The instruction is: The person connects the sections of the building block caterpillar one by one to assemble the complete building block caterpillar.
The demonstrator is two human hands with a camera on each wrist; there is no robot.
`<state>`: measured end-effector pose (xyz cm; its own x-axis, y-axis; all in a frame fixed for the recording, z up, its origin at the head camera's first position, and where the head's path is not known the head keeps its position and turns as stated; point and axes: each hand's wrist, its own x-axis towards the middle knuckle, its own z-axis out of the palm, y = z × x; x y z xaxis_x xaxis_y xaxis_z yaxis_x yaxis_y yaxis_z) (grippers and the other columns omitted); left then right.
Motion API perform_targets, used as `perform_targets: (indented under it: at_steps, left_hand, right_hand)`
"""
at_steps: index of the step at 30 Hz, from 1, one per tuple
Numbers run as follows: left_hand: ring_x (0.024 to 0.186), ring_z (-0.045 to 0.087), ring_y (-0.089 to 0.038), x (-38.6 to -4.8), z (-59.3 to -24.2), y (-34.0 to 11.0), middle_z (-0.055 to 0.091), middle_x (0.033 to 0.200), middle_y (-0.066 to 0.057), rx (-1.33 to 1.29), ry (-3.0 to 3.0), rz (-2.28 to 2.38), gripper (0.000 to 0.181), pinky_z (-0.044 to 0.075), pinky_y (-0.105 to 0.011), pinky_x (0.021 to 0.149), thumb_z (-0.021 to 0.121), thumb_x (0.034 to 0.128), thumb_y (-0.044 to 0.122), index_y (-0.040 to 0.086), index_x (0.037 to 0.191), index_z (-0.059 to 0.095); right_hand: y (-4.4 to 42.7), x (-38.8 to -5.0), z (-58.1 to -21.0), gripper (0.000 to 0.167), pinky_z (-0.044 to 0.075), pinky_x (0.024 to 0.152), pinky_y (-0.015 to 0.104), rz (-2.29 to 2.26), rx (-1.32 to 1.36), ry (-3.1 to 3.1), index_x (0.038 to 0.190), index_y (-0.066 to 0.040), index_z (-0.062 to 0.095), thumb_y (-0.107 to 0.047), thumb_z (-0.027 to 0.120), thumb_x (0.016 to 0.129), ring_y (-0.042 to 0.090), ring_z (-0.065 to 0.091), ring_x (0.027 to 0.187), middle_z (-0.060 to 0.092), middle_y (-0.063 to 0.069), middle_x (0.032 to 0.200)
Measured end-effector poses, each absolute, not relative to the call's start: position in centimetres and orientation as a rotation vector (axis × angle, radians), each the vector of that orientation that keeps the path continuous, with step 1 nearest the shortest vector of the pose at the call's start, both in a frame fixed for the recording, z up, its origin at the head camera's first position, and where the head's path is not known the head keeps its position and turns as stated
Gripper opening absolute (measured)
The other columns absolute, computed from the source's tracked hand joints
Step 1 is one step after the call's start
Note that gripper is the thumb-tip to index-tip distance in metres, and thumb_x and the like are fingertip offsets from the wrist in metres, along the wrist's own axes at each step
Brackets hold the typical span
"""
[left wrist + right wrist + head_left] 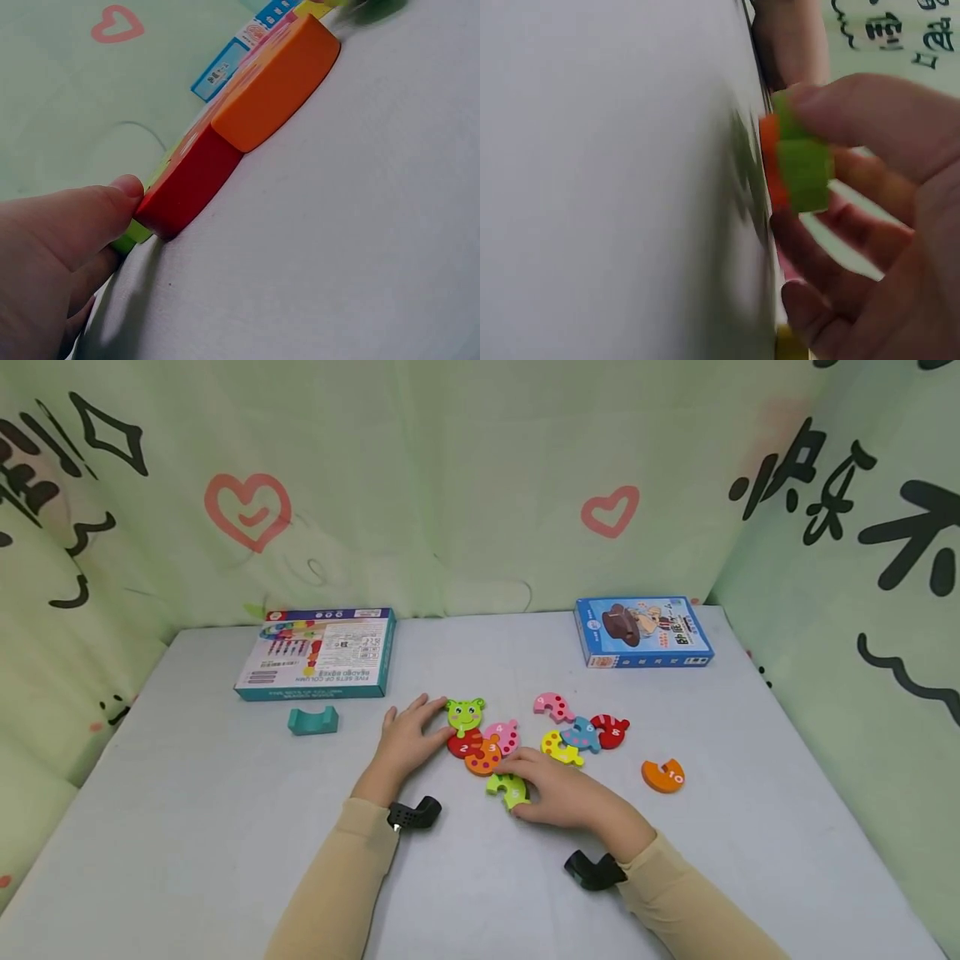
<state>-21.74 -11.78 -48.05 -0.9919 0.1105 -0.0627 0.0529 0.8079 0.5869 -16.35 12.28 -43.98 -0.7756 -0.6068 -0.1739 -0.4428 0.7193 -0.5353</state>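
Observation:
My left hand (408, 740) holds the green animal-face puzzle piece (465, 716) by its left side, thumb near its joint with a red piece (459, 744). An orange piece (480, 758) and a pink piece (504, 735) adjoin the red one. Between thumb and fingers, my right hand (558, 789) pinches a light green piece (507, 787) just below the orange piece. In the right wrist view this green piece (804, 174) appears raised off the table, its fingers partly hidden behind it.
To the right lie pink (553, 705), blue (581, 735), yellow (561, 749) and red pieces (611, 732), with an orange piece (663, 776) farther right. A teal block (312, 721) sits at left. Behind are a white-and-teal box (318, 656) and a blue box (643, 632).

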Motion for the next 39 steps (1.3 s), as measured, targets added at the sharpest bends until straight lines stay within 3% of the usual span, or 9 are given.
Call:
perform_targets:
  at_steps: [14,39]
  left_hand:
    - [0.137,0.027,-0.020,-21.6,-48.3,-11.8,0.041,0.142,-0.004,0.130,2.888,0.959,0.056,0.001,-0.054,0.112,0.057,0.0842,0.045,0.022,0.134,0.045]
    - [0.137,0.027,-0.020,-21.8,-48.3,-11.7,0.041,0.142,-0.003,0.132,2.902,0.950,0.056,0.002,-0.053,0.112,0.057,0.0841,0.045,0.023,0.135,0.045]
  right_hand:
    - [12.8,-21.0,-44.8,0.051,0.044,0.096,0.043,-0.980,-0.565,2.767,0.131,-0.010,0.047,-0.019,0.063,0.083,0.026,0.044,0.121,0.042,0.009,0.134]
    - [12.7,-21.8,-46.0,0.050,0.036,0.103,0.047,-0.742,-0.509,2.833,0.133,-0.011,0.047,-0.023,0.061,0.086,0.027,0.036,0.131,0.044,0.007,0.139]
